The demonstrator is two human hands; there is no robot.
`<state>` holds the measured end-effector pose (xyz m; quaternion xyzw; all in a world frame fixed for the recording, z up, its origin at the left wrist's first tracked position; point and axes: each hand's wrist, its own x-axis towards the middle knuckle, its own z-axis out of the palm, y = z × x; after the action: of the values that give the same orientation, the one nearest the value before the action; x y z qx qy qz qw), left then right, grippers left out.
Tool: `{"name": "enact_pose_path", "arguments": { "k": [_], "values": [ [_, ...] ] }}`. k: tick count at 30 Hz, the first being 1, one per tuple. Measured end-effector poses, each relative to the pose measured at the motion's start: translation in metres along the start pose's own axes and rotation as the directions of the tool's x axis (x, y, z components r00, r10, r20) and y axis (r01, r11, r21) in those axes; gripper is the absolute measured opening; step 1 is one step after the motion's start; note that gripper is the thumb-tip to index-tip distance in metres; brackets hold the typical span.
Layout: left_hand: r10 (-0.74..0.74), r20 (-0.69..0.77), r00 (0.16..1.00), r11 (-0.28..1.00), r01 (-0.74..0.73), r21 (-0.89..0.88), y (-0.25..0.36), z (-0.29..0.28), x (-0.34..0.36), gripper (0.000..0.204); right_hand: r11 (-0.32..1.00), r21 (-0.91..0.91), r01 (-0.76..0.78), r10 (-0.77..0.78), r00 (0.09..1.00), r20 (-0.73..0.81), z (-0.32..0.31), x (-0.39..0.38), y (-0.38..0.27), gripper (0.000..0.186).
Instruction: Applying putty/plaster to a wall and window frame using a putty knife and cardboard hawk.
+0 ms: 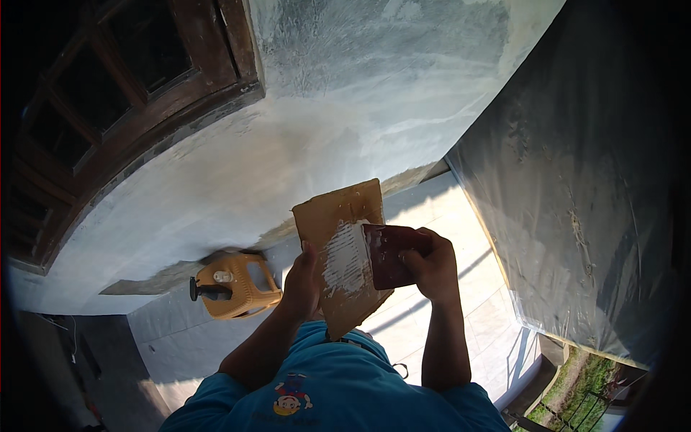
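My left hand [301, 285] grips the left edge of a brown board [338, 205], which looks like cardboard and is held tilted in front of my chest. White filler paste [346, 258] is smeared over the middle of the board in ridged streaks. Pinched between the thumb and fingers of my right hand [434, 263] is a flat dark red scraper [389, 253]. Its left edge lies against the board at the right side of the paste. A few white smudges mark the scraper's face. The fingers of my left hand behind the board are hidden.
A patchy grey-white plastered wall [302, 144] stands ahead, with a dark wooden window frame [180, 93] at left. A yellow-orange plastic stool [241, 295] with small items on it is by the wall. Dark sheeting [568, 180] hangs at right above the pale tiled floor [461, 266].
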<state>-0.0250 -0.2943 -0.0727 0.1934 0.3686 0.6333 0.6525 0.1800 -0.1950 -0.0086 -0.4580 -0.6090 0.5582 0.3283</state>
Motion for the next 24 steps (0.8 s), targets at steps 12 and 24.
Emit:
{"name": "enact_pose_path", "arguments": {
  "k": [12,24],
  "values": [
    [0.072,-0.029,0.997,0.997,-0.072,-0.013,0.005,-0.022,-0.052,0.066,0.999,-0.035,0.027,-0.024,0.998,0.066,0.054,-0.040,0.008,0.027],
    [0.070,-0.116,0.991,0.998,-0.069,0.013,0.064,-0.154,-0.155,0.070,1.000,-0.011,0.020,-0.016,0.969,0.247,0.220,-0.092,0.024,0.023]
  ]
}}
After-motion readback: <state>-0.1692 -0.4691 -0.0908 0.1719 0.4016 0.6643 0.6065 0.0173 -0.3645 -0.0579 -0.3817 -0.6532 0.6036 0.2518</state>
